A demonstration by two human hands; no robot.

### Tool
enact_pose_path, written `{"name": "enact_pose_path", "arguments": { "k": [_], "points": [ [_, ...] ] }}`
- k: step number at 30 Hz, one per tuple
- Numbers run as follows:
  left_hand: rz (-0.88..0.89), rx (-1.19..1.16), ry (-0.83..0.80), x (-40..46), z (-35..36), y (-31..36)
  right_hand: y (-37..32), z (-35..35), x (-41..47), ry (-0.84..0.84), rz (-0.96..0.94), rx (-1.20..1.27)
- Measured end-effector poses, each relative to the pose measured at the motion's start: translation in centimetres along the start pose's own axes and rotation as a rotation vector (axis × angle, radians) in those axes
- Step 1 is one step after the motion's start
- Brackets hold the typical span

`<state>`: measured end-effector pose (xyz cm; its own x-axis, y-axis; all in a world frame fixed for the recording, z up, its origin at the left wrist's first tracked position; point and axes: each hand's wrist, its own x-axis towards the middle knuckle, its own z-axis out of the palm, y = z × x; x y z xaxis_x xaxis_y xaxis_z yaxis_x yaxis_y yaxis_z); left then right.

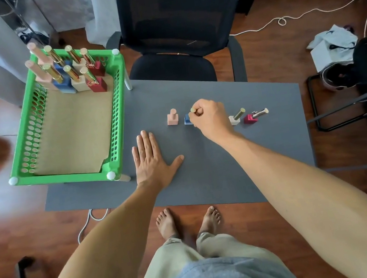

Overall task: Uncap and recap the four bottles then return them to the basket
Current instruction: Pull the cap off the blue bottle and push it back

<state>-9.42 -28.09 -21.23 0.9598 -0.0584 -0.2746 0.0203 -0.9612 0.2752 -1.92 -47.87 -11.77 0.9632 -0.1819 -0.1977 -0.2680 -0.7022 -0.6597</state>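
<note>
Four small bottles stand in a row on the grey table (207,171): a pink bottle (172,117) with a pink cap, a blue bottle (187,119), a white bottle (236,117) with a gold cap, and a red bottle (254,116) with a gold cap. My right hand (209,116) is closed around the blue bottle's gold cap and hides most of that bottle. My left hand (150,156) lies flat on the table with fingers spread, holding nothing, near the green basket (118,130).
The green basket holds several more capped bottles at its far end on a cardboard liner. A black office chair (183,29) stands behind the table. Cables, a bag and a black frame lie on the wooden floor to the right.
</note>
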Motion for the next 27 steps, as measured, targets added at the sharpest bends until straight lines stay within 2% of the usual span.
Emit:
{"name": "enact_pose_path", "arguments": {
  "k": [13, 17, 23, 27],
  "points": [
    [0.007, -0.007, -0.004, 0.1, 0.1, -0.2, 0.7, 0.5, -0.9, 0.035, -0.008, 0.024],
    [0.009, -0.008, -0.012, 0.0, 0.1, -0.3, 2.1, 0.6, -3.2, 0.108, 0.086, 0.063],
    [0.004, 0.016, -0.016, -0.1, 0.0, -0.2, 6.4, 1.2, -7.2, 0.357, 0.264, 0.249],
    [-0.004, 0.005, -0.023, -0.1, -0.1, -0.2, 8.4, 0.1, -6.4, 0.329, 0.381, 0.347]
  ]
}}
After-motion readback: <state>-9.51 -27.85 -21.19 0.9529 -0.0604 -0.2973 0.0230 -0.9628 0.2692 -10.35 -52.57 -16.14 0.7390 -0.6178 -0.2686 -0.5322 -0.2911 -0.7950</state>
